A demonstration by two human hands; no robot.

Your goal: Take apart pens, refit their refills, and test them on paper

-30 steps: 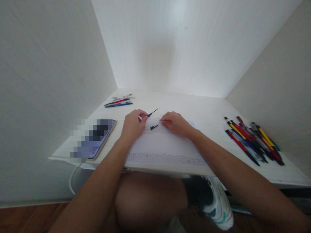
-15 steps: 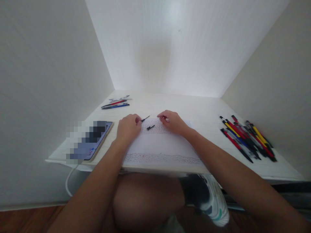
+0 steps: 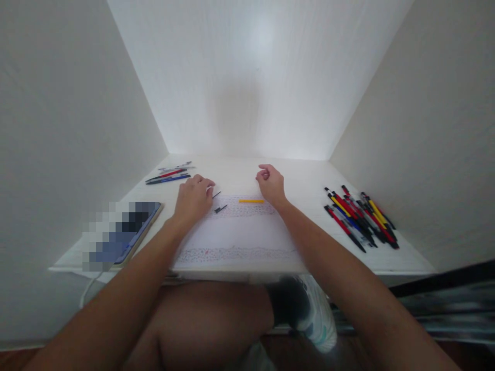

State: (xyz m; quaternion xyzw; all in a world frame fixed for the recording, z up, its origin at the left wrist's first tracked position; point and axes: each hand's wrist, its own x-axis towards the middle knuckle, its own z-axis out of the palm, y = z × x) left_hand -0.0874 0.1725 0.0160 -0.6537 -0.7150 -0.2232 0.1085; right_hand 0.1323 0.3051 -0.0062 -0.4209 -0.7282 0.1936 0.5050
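My left hand (image 3: 194, 198) rests on the desk at the left edge of a printed or written sheet (image 3: 235, 232), fingers bent and apart. Just by its fingertips lies a thin dark piece (image 3: 217, 194), partly hidden by the hand. A small black pen part with a clip (image 3: 220, 208) lies on the sheet nearby. Across the upper lines of the sheet lies a slim yellow tube (image 3: 251, 201), like a pen barrel. Above and right of it is my right hand (image 3: 271, 184), its fingers curled in toward the thumb. Whatever they may hold is hidden.
A pile of red, yellow, blue and black pens (image 3: 358, 216) lies on the right of the white desk. Several more pens (image 3: 168, 176) are at the back left. A phone (image 3: 135, 232) with a cable sits at the left. Walls enclose three sides.
The yellow tube now shows on the sheet, where my right hand was. That hand has moved away from me and to the right. The camera view has shifted slightly.
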